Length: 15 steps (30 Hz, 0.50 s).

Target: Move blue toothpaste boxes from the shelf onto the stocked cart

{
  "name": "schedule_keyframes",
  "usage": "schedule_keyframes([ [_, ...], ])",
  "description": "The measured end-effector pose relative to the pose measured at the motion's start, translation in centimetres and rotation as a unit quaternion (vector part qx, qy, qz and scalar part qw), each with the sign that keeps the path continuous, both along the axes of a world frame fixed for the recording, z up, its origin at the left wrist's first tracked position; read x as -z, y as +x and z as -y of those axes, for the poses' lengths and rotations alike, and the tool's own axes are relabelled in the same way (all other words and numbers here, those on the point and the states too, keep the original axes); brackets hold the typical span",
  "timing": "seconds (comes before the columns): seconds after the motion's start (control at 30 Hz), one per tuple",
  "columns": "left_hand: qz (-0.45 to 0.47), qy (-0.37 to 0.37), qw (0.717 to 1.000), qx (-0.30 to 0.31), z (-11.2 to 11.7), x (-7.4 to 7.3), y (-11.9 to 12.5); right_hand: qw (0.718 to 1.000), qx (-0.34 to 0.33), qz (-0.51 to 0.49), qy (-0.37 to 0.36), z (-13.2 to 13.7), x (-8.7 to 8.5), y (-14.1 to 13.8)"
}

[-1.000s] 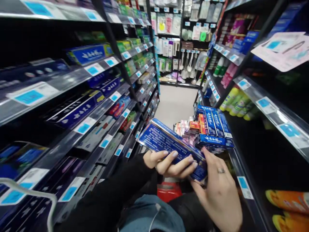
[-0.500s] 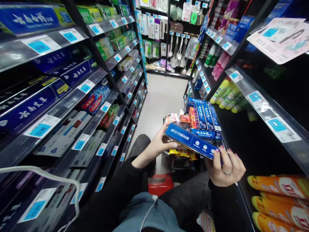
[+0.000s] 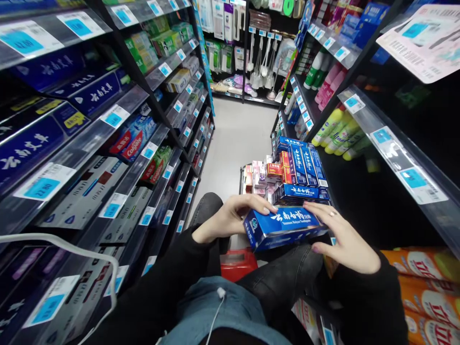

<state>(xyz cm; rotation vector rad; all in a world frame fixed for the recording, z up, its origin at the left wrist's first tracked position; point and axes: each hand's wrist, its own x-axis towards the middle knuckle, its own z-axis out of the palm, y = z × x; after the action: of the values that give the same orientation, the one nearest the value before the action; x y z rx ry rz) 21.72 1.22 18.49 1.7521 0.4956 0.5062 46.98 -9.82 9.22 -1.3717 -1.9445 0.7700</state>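
A blue toothpaste box [image 3: 283, 226] with white lettering is held level above my lap. My left hand [image 3: 237, 214] grips its left end, thumb and fingers around the edge. At the other end, my right hand [image 3: 343, 237] has its fingertips on the top edge and its thumb by the near side; a ring shows on one finger. Just beyond the held box, several similar blue toothpaste boxes [image 3: 304, 165] are stacked next to small red boxes [image 3: 273, 170] and pinkish boxes [image 3: 258, 175]. What supports this stack is mostly hidden.
Shelves with price tags [image 3: 114, 115] and toothpaste boxes [image 3: 102, 93] line the left. On the right are shelves with yellow bottles [image 3: 328, 125] and orange packs [image 3: 427, 275]. A red object [image 3: 237, 263] lies between my knees. A white cable [image 3: 61, 243] hangs at left.
The toothpaste box has been turned, so its large lettered face and left end now show. My right hand has shifted from pinching its corner to spreading along its right end. The view tilts lower.
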Motion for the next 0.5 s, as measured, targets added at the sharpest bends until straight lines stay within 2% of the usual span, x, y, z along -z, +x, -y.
schedule_keyframes([
  [0.13, -0.048, 0.018, 0.997, 0.066, -0.4, -0.6, -0.1, 0.995, -0.087, 0.011, -0.050, -1.1, -1.0, 0.5],
  [0.23, -0.041, 0.038, 0.993, 0.103, -0.3, -0.6, -0.2, 0.994, -0.093, 0.032, -0.052, -1.8, -0.8, 0.1],
  [0.3, -0.032, 0.066, 0.992, 0.103, -0.2, -0.3, -0.1, 0.995, -0.083, 0.049, -0.041, -2.1, -0.4, -0.1],
  [0.4, -0.049, 0.119, 0.991, 0.044, 0.0, 0.5, 0.0, 0.996, -0.041, 0.079, -0.010, -2.7, 0.5, 0.9],
  [0.5, -0.093, 0.121, 0.985, -0.078, -0.3, 1.8, -0.9, 0.992, 0.042, 0.121, 0.002, -4.3, 2.7, 3.9],
])
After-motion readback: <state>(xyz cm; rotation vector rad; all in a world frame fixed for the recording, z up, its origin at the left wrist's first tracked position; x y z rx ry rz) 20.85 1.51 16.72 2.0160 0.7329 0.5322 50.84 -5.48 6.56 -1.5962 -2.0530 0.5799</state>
